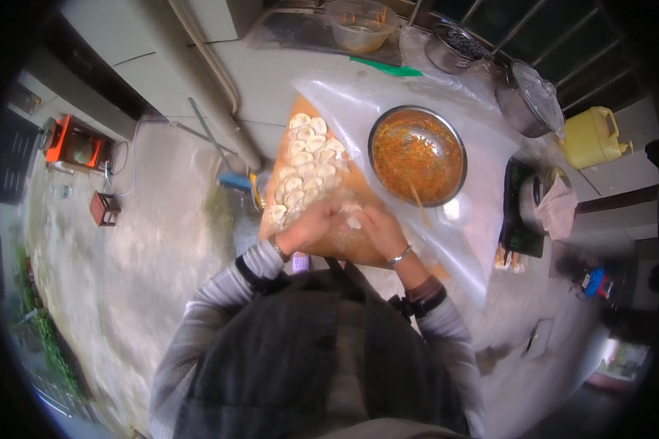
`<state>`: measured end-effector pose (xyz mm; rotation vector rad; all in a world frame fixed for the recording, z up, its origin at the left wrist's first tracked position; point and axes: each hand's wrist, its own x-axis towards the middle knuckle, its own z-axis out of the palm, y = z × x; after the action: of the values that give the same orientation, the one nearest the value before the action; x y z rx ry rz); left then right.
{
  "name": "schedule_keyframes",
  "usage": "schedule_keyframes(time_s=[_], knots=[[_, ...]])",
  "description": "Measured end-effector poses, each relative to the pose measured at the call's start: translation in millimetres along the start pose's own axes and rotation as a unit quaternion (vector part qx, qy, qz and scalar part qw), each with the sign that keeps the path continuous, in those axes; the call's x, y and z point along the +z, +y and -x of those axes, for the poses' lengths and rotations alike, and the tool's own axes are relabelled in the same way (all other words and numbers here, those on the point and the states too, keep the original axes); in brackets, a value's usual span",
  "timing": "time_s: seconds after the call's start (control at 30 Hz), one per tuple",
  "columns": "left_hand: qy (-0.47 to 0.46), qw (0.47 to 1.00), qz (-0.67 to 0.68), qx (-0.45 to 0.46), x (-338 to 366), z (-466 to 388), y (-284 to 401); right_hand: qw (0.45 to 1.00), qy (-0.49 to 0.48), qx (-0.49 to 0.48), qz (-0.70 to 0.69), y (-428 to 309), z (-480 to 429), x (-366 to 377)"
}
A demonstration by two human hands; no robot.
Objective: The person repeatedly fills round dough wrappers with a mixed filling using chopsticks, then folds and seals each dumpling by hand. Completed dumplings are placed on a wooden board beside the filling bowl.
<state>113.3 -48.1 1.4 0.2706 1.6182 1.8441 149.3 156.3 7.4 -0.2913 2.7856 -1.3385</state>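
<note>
Over the near edge of a wooden board (340,241), my left hand (317,218) and my right hand (383,228) hold a pale piece of dough (353,219) between their fingertips. It looks like a dumpling; blur hides how far it is folded. Rows of shaped dumplings (302,159) cover the board's left part, just beyond my left hand. To the right, a steel bowl (461,159) rests on clear plastic sheeting, with an orange-brown chopped filling (401,164) in it. Chopsticks (414,193) lean out over its near rim. Beside that rim sits a small white dish (454,210).
Plastic sheeting (461,263) spreads across the table's right side. Further right stand a black cooktop (519,186), a pot with a pink cloth (559,208) and a yellow jerrycan (587,137). Lidded pots (527,101) and a plastic basin (362,27) line the back. A stool (104,208) stands left.
</note>
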Motion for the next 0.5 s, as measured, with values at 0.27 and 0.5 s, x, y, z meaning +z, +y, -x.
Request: schedule_keyframes(time_s=[0.27, 0.5], knots=[[0.059, 0.985, 0.155, -0.044, -5.8, 22.9, -25.6, 0.997, -0.038, -0.07, 0.004, -1.5, 9.9, 21.7], [0.063, 0.991, 0.075, -0.087, -23.3, 30.0, -52.3, 0.991, -0.102, 0.033, -0.075, 18.3, 11.0, 42.5]])
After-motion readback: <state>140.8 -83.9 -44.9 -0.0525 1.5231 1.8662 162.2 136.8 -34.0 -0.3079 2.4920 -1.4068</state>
